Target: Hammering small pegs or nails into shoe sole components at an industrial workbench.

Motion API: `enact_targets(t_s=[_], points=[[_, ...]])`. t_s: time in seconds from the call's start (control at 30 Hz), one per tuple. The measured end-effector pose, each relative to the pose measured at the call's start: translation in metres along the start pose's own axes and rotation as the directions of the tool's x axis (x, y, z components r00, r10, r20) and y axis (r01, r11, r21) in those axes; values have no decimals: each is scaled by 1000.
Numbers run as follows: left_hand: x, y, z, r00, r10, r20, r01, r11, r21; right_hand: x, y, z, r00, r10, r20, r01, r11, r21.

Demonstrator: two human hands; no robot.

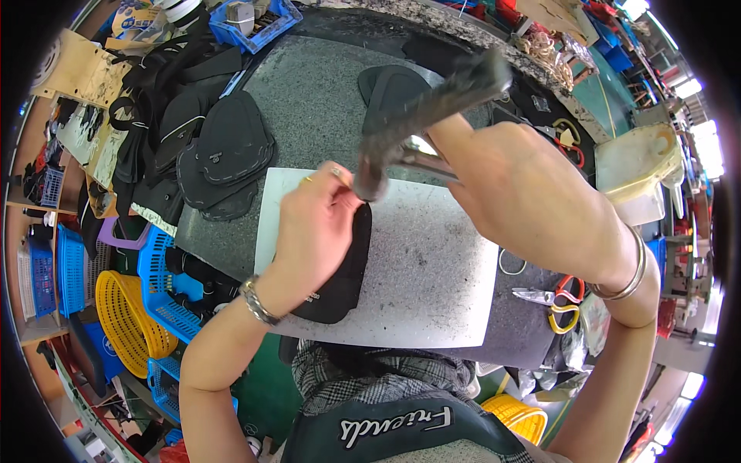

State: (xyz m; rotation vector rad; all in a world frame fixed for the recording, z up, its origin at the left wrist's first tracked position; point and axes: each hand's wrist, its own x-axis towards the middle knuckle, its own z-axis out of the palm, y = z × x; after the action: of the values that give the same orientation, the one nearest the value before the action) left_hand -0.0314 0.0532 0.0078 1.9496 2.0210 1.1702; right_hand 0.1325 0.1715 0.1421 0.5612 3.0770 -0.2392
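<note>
My right hand point(517, 177) is closed around a dark metal hammer point(421, 116), which is smeared by motion. One end of the hammer is right beside the fingertips of my left hand point(312, 231). Those fingers are pinched together over the top edge of a black padded piece point(340, 289); whatever small thing they hold is hidden. The black piece lies flat on a white board point(432, 270), partly covered by my left hand and wrist. To the left of the board is a stack of similar black rounded pieces point(231, 147), and more black pieces point(390, 89) lie beyond it.
Scissors with red and yellow handles point(563, 301) lie right of the board. At the far edge stands a blue basket point(255, 23). Black straps and parts point(166, 108) heap up at the left, above yellow point(131, 324) and blue baskets point(162, 285). A translucent plastic container point(637, 170) is at the right.
</note>
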Motion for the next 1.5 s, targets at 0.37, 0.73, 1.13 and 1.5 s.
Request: enact_targets(t_s=[0.37, 0.73, 1.13, 1.5], points=[[-76, 12, -48, 944, -187, 273, 287, 872, -397, -39, -14, 56, 981, -181, -65, 180, 984, -10], [-89, 26, -49, 865, -419, 278, 491, 587, -644, -61, -36, 88, 1000, 2, -22, 0, 992, 124], [-94, 28, -39, 987, -144, 68, 156, 962, -225, -34, -56, 36, 917, -159, -367, 318, 847, 426], [-86, 21, -34, 926, -352, 138, 372, 783, -499, -41, -61, 12, 950, -171, -260, 237, 938, 252]])
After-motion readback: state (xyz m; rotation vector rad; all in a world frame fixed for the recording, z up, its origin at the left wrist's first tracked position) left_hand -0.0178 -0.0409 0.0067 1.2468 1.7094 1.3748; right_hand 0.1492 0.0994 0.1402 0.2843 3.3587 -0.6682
